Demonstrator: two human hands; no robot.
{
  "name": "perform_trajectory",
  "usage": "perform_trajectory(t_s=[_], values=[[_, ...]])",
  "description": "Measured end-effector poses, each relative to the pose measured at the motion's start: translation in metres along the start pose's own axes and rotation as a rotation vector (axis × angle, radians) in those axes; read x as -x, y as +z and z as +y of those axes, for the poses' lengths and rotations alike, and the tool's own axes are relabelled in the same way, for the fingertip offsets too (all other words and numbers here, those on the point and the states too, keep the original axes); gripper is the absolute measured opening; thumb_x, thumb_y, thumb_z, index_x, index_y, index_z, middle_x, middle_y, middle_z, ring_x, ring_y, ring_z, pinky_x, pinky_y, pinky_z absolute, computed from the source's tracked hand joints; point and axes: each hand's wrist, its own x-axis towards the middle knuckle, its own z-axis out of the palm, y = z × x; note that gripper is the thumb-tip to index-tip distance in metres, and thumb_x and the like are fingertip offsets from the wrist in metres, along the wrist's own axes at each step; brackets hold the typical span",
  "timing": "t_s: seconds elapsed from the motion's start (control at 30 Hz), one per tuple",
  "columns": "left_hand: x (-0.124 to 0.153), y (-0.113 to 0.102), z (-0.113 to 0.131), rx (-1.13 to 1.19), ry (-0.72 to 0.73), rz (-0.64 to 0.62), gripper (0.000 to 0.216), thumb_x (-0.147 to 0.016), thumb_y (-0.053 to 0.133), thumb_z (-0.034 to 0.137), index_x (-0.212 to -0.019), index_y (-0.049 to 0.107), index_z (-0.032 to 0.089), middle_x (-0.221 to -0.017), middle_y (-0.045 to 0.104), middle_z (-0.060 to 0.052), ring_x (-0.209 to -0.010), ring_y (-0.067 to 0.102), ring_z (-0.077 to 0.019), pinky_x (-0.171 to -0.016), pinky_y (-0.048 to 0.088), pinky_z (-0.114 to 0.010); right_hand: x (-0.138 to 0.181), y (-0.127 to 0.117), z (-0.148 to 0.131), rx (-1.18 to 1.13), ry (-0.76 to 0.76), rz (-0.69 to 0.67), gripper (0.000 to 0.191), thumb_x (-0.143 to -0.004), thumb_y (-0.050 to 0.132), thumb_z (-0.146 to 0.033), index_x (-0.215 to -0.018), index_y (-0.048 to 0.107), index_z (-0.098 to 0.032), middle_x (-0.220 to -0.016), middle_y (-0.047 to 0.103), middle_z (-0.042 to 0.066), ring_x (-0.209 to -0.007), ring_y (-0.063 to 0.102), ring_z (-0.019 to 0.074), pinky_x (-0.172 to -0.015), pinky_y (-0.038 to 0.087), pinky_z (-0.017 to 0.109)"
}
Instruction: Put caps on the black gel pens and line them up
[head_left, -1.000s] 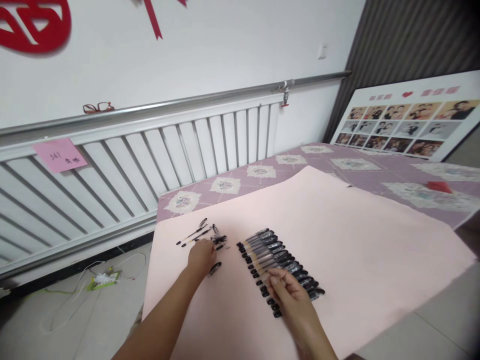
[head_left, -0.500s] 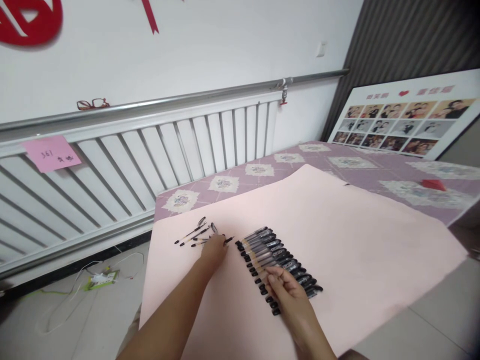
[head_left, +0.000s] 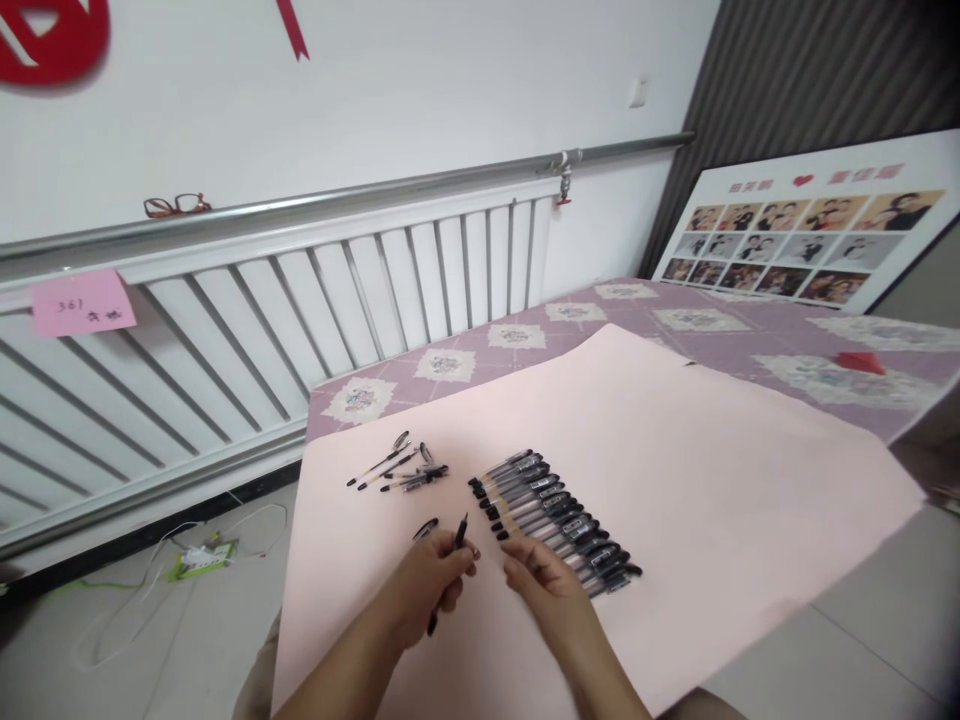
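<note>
Radiator (head_left: 262,330): white, slatted, 9 to 12 o'clock.
Sticky note (head_left: 82,302): pink, on the radiator, 9 o'clock.
Spectacles (head_left: 176,206): red, on the pipe, 10 o'clock.
Photo board (head_left: 802,240): leaning, 2 o'clock.
Tablecloth (head_left: 675,320): purple, patterned, 3 o'clock.
Cables (head_left: 202,555): on the floor, 8 o'clock.

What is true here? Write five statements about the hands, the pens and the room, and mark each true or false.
1. The left hand holds a slim black pen part. True.
2. The row of black pens lies on a green sheet. False: it lies on a pink sheet.
3. The right hand is at the near end of the row. True.
4. The red-framed glasses lie on the sheet. False: they rest on the rail above the radiator.
5. The loose pen parts lie to the right of the row. False: they lie to its left.
</note>
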Motion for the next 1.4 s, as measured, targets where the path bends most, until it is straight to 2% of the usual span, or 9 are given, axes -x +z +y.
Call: perform_trajectory(t_s=[0.07,0.13,0.37,0.57,0.7,0.8,0.97,1.1,1.4], values=[[0.012,0.007,-0.013,0.345,-0.088,-0.04,0.028,-0.072,0.055,0.042,-0.083,0.049,0.017,-0.068,0.05,0.005,-0.036,0.032,-0.0016,-0.036,0.023,-0.018,0.004,0.01,0.0,0.056,-0.021,-0.052,0.025,-0.069,0.064,-0.038,-0.088,0.065,-0.022,-0.073,0.061,0.001,-0.067,0.054,0.0157,-0.062,0.044,0.027],[0.019,0.011,-0.023,0.52,-0.141,-0.055,0.033,-0.067,0.063,0.045,-0.076,0.047,0.017,-0.06,0.045,0.008,-0.034,0.028,-0.0008,-0.035,0.019,-0.018,0.009,0.018,-0.002,0.154,-0.068,-0.127,0.019,-0.073,0.06,-0.034,-0.088,0.066,-0.023,-0.075,0.06,0.001,-0.069,0.055,0.0159,-0.065,0.044,0.027],[0.033,0.015,-0.029,0.67,-0.19,-0.054,0.04,-0.06,0.07,0.047,-0.075,0.046,0.017,-0.063,0.048,0.007,-0.036,0.032,-0.001,-0.035,0.018,-0.018,0.02,0.028,-0.014,0.341,-0.187,-0.267,0.012,-0.078,0.053,-0.025,-0.073,0.063,-0.023,-0.075,0.058,0.0,-0.075,0.054,0.0162,-0.067,0.041,0.026],[0.038,0.007,-0.027,0.401,-0.076,-0.023,0.04,-0.077,0.047,0.054,-0.084,0.054,0.015,-0.073,0.055,0.002,-0.036,0.035,-0.0018,-0.036,0.021,-0.019,0.017,0.017,-0.004,0.16,-0.079,-0.171,0.009,-0.076,0.057,-0.028,-0.071,0.059,-0.021,-0.067,0.055,-0.003,-0.067,0.051,0.0138,-0.063,0.039,0.025],[0.039,-0.001,-0.025,0.151,-0.034,0.013,0.033,-0.08,0.042,0.041,-0.096,0.056,0.015,-0.069,0.057,0.002,-0.04,0.035,-0.004,-0.04,0.024,-0.019,0.011,0.008,0.006,-0.167,0.054,-0.056,0.014,-0.075,0.061,-0.035,-0.076,0.058,-0.022,-0.064,0.055,-0.004,-0.063,0.051,0.0126,-0.064,0.041,0.026],[0.04,-0.002,-0.024,-0.029,0.01,0.061,0.025,-0.079,0.042,0.031,-0.092,0.057,0.016,-0.064,0.058,0.003,-0.044,0.036,-0.0064,-0.045,0.027,-0.02,0.011,0.011,0.007,-0.282,0.113,-0.047,0.017,-0.07,0.067,-0.035,-0.077,0.059,-0.021,-0.064,0.056,-0.004,-0.063,0.053,0.0126,-0.065,0.042,0.027],[0.042,0.001,-0.021,-0.263,0.09,0.105,0.014,-0.076,0.042,0.022,-0.078,0.055,0.019,-0.064,0.059,0.004,-0.056,0.046,-0.0096,-0.054,0.032,-0.02,0.013,0.018,0.004,-0.148,0.074,-0.075,0.018,-0.067,0.067,-0.035,-0.077,0.063,-0.02,-0.06,0.056,-0.003,-0.06,0.052,0.0127,-0.061,0.042,0.026],[0.043,0.0,-0.018,-0.372,0.104,0.108,0.012,-0.073,0.043,0.019,-0.072,0.055,0.02,-0.059,0.053,0.005,-0.055,0.043,-0.0102,-0.055,0.031,-0.02,0.013,0.015,0.003,0.039,0.019,-0.079,0.018,-0.066,0.066,-0.034,-0.079,0.066,-0.021,-0.07,0.062,-0.001,-0.067,0.055,0.0155,-0.063,0.043,0.027],[0.042,-0.005,-0.017,-0.458,0.161,0.144,0.017,-0.073,0.046,0.019,-0.078,0.063,0.021,-0.071,0.06,0.002,-0.066,0.052,-0.0133,-0.06,0.035,-0.022,0.014,0.016,-0.001,0.198,-0.035,-0.174,0.01,-0.071,0.059,-0.027,-0.076,0.065,-0.022,-0.069,0.06,-0.002,-0.067,0.054,0.0148,-0.062,0.042,0.024]])
